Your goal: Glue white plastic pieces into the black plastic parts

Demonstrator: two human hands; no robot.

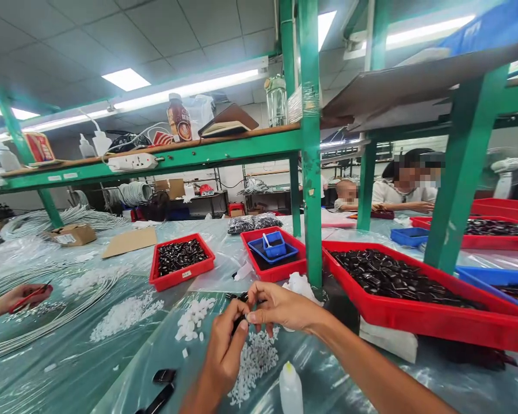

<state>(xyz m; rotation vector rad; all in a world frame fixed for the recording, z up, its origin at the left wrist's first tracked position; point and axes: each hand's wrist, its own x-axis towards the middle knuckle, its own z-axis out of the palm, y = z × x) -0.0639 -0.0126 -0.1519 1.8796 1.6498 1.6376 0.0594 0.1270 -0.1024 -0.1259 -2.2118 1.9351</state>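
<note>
Black part (237, 324) in work, as I see it through the head view: it is held up over the far end of the pile of tiny white bits (259, 359), unfinished as far as I can judge, since both hands are on it. My left hand (224, 351) pinches it between thumb and fingers; my right hand (280, 307) has thumb and fingertips pressed together right against it, though I cannot tell whether they grip the part itself or a small bit. Left of the pile, on the near side, lies a loose black piece (164, 376), free of either hand. Beyond the pile and to its right, a big red tray (435, 322) is well filled with dark pieces (388, 276); whether those are done or still to do, I cannot tell. Plenty of bits remain in the pile, so supplies look far from used up
</note>
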